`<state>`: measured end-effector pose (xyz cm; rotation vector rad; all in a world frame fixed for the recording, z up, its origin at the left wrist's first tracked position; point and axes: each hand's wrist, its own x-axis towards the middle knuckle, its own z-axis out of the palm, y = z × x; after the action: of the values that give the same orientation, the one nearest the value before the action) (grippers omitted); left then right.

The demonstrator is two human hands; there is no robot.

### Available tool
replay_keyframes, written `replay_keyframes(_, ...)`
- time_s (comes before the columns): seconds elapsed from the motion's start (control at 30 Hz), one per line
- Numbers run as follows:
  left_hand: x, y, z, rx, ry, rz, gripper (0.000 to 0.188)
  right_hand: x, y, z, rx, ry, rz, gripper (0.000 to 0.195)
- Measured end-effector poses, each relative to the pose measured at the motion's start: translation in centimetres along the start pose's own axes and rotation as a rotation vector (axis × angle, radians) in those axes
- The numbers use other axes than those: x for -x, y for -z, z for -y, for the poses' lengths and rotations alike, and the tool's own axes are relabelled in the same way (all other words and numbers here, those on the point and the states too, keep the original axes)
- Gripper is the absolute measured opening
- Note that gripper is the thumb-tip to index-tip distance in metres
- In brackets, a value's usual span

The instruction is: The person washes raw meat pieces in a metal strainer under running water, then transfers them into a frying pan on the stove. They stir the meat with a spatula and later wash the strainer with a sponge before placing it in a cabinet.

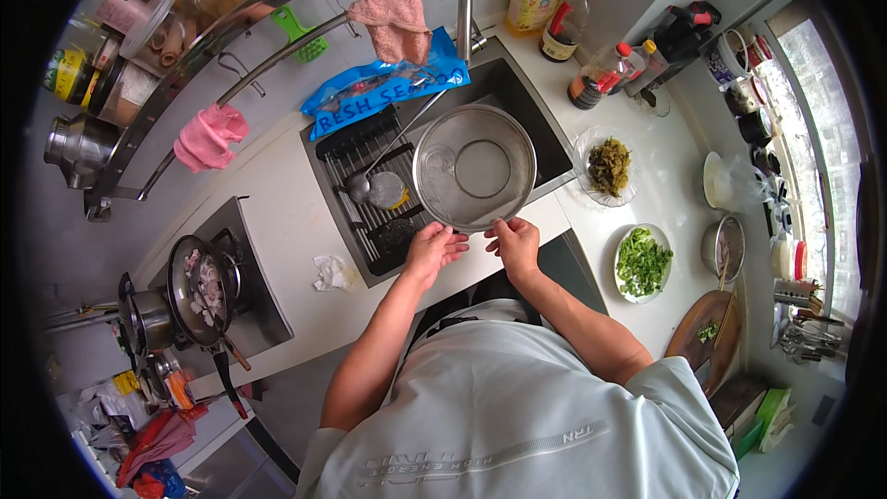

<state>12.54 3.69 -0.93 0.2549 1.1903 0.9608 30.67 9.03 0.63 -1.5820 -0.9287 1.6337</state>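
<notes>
Both my hands hold a round metal strainer basin (475, 166) by its near rim, over the dark kitchen sink (551, 126). My left hand (435, 253) grips the rim with the thumb on top and the fingers spread below. My right hand (514, 244) pinches the rim a little to the right. The basin looks empty and lets some of the metal ring at its base show. Left of it, a ladle (358, 187) and a round scrubber (388, 190) lie on the black drying rack (331, 152) over the sink. The faucet (465, 17) stands behind.
A wok (181, 291) with pale meat pieces sits on the stove at left. A blue printed bag (388, 86) lies behind the sink. At right are a glass dish of dark greens (608, 166), a plate of chopped greens (643, 263) and a round wooden board (693, 333).
</notes>
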Motion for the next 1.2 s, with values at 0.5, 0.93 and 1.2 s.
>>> replay_keyframes(0.5, -7.0, -7.3, 0.8, 0.115, -0.033, -0.341, 0.015, -6.2, 9.5, 3.7, 0.261, -0.259, 0.492, 0.034)
replay_keyframes(0.93, -9.0, -7.0, -0.3, 0.228, -0.004, -0.500, 0.019, -31.4, 0.0, 17.0, 0.877, 0.856, 0.248, 0.030)
replay_keyframes(1.2, -9.3, -6.6, -0.8, 0.257, -0.006, -0.562, 0.026, -40.4, -9.9, 23.5, 1.195, 0.755, 0.256, 0.029)
